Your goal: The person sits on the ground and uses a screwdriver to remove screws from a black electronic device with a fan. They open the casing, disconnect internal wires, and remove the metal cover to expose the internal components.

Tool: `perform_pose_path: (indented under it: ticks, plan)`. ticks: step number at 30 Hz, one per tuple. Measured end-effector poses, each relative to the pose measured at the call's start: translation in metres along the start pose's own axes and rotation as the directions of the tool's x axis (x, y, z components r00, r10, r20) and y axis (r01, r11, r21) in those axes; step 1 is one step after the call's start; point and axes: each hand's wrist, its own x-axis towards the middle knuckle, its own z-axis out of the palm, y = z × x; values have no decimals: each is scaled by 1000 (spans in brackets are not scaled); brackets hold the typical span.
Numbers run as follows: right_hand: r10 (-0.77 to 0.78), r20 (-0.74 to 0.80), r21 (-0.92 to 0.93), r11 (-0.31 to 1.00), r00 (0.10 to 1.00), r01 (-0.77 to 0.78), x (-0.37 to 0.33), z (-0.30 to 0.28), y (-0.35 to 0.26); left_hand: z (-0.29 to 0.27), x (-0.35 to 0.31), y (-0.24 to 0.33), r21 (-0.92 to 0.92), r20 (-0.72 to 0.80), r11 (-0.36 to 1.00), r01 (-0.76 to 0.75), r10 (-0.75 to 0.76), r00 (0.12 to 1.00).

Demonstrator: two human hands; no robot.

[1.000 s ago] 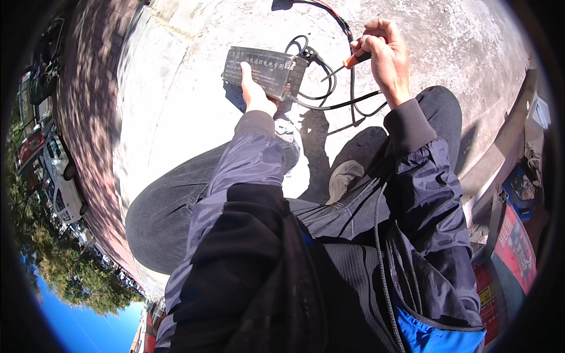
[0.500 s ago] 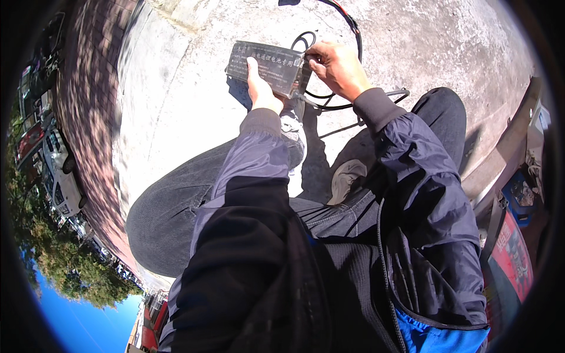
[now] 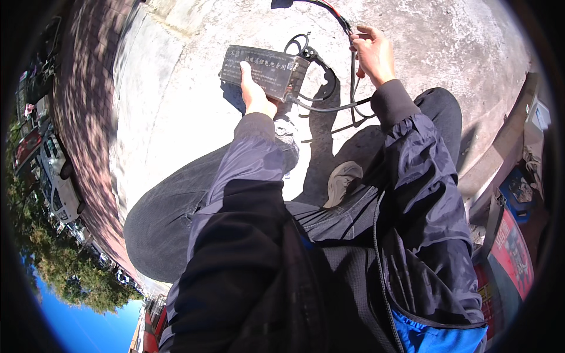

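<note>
A dark rectangular box (image 3: pixel 265 73) with pale printing and cables at its right end looks like a battery charger. My left hand (image 3: pixel 254 91) holds it from the near side, thumb across its top face and the other fingers hidden beneath. Up and to the right, my right hand (image 3: pixel 375 56) has its fingertips closed around a black cable (image 3: pixel 345 25) with coloured wires showing further along. Another black cable (image 3: pixel 335 109) runs from the box's end toward my right wrist. A small black cable loop (image 3: pixel 296 42) stands behind the box's right corner.
Pale sunlit concrete (image 3: pixel 194 88) lies under my hands, bordered on the left by brick paving (image 3: pixel 88 112). My bent knees (image 3: pixel 156 226) flank the work. At the right are a blue case (image 3: pixel 518 194) and a red printed box (image 3: pixel 511 253). Parked cars (image 3: pixel 59 176) stand far left.
My right hand has left the box's right end and moved up and right onto the cable. The box, still in my left hand, has shifted slightly left and down.
</note>
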Motion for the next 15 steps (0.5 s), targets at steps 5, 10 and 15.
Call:
perform_pose_path:
  ticks: [5,10,15]
  plan:
    - [-119,49,246,964,992,103,-1,-24,-30,-2,2,-1,4,-38,1000,6,-6,999]
    - [-219,69,127,970,973,209,-26,-33,-47,-5,0,1,40,-48,999,7,-5,999]
    - [-50,221,42,998,974,42,-58,-44,-57,-9,-7,3,42,0,999,-8,8,1000]
